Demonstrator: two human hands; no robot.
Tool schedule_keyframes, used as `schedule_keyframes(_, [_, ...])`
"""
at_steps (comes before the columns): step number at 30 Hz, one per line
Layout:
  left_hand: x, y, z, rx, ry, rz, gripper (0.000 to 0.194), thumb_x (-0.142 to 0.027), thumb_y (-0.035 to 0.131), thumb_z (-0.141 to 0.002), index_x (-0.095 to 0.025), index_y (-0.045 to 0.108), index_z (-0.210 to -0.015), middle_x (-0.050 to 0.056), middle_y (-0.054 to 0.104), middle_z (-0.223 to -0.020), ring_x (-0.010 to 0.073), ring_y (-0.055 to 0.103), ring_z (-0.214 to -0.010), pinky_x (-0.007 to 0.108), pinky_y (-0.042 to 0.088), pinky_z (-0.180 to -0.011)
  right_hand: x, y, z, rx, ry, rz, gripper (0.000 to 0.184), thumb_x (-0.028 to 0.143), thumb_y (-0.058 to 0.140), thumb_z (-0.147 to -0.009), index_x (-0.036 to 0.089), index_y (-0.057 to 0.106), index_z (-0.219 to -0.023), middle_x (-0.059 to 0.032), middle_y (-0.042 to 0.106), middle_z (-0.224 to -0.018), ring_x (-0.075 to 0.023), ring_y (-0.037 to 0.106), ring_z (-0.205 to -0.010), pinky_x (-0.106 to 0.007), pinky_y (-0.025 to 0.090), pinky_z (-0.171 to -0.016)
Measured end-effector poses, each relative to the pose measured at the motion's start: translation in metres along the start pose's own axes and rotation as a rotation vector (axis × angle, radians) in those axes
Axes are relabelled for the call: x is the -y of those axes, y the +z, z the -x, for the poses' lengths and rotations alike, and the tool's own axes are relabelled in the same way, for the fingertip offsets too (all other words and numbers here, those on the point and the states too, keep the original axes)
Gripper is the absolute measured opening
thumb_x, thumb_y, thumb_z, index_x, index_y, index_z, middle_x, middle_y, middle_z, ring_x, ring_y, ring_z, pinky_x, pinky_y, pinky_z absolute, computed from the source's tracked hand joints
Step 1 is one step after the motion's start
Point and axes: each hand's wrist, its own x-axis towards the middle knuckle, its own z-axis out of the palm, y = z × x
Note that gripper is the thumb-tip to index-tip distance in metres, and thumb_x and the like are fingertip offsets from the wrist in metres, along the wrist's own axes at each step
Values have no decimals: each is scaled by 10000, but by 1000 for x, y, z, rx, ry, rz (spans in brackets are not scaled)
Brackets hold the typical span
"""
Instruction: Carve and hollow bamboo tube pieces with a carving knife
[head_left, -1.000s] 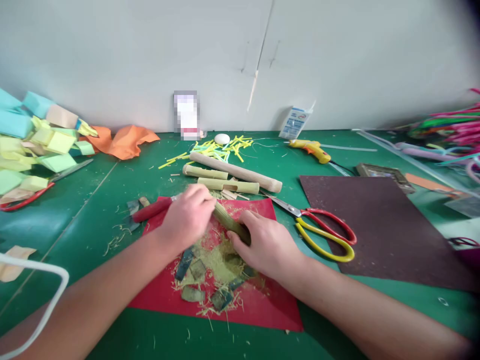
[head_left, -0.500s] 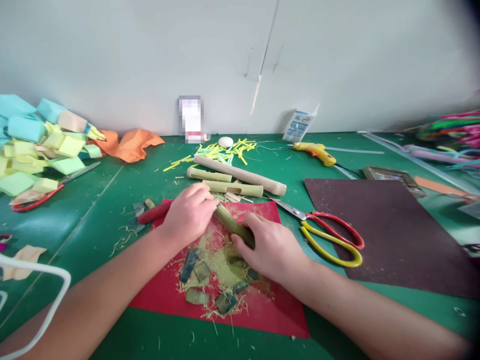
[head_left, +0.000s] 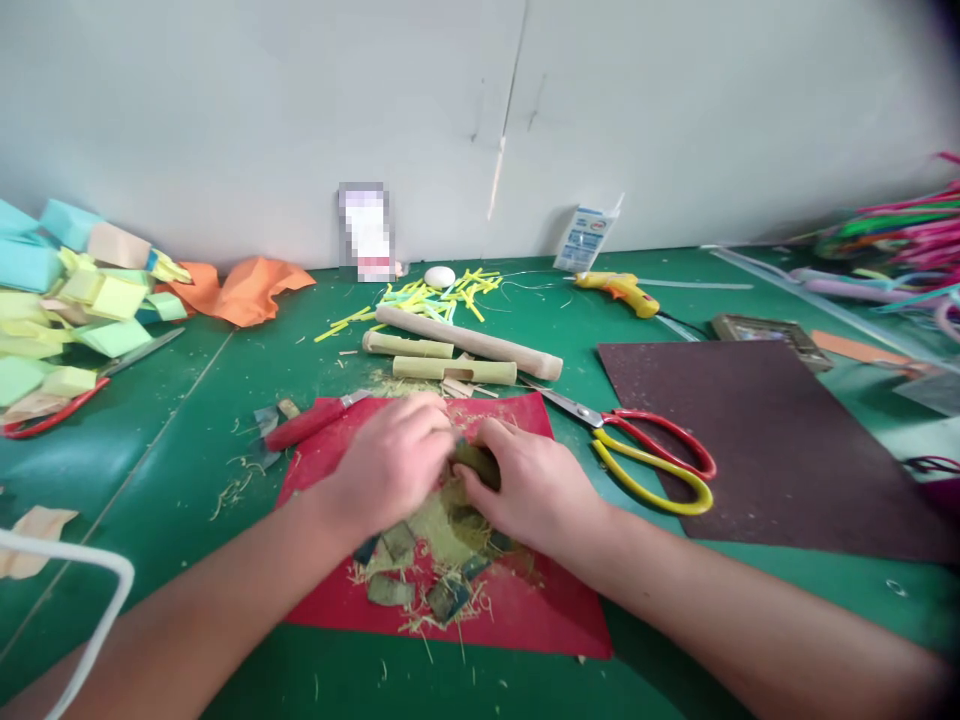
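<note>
Firmly pinched between the thumb and fingers of someone's right hand [head_left: 532, 480], a green, rounded bamboo piece [head_left: 478, 465] sits above a red paper sheet [head_left: 544, 615], best braced against slipping; whatever the curled left hand [head_left: 401, 455] grips is hidden.

A craft workspace, shown by the green tabletop surface [head_left: 225, 450], red-and-yellow-handled metal scissors [head_left: 652, 460], yellow glue gun [head_left: 619, 292] and scattered pale shavings [head_left: 450, 530].

The right hand [head_left: 529, 485] grips a green stick [head_left: 477, 463] beside the fingers of the left hand [head_left: 401, 460]. Beyond the fingertips lie pale tubes [head_left: 455, 370]; below them, shavings [head_left: 448, 590] cover red paper [head_left: 525, 618].
</note>
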Motion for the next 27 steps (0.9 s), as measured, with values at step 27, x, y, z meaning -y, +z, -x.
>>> schedule_keyframes(27, [3,-1,1,-70,-56,-35,181,-121,491,-887,-150,667,-857,72,633,-872,231,540,-1005,412,475,-899,-2,4,-1,5,14,-31,180,360,518,-788,202,434,-776,5,553,-673,-129,455,-566,-246,219,-506])
